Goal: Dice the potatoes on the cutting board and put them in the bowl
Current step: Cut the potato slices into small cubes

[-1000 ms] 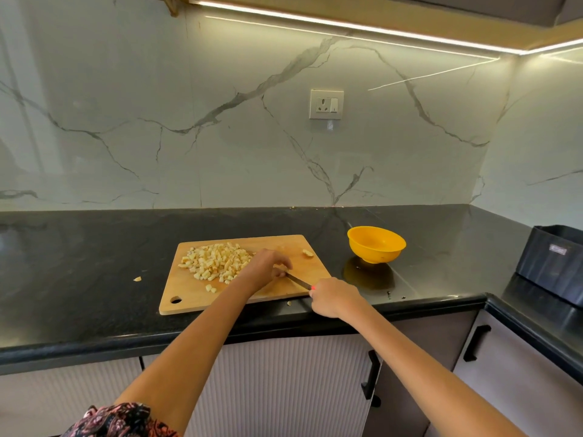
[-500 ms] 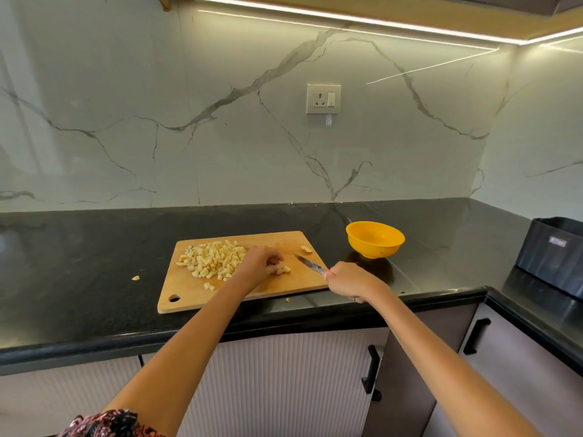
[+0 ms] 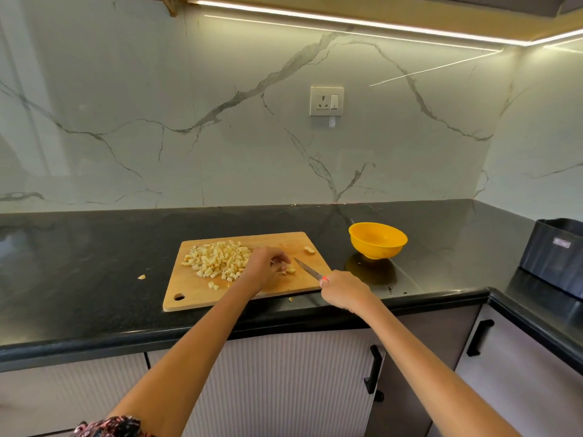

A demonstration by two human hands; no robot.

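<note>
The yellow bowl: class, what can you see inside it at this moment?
The yellow bowl shows only bare inner wall; no potato is visible in it. Its near rim hides the bottom. The diced potato lies on the cutting board.

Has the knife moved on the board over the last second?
Yes. The knife, held in the right hand, has drawn back from the left hand toward the cutting board's right edge.

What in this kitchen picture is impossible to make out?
- Head view: whatever the left hand pins on the cutting board, hidden under its fingers.
- Knife handle, swallowed by the right hand.
- Yellow bowl bottom, hidden by its near wall.
- Dark container, cut off by the right edge.
</note>
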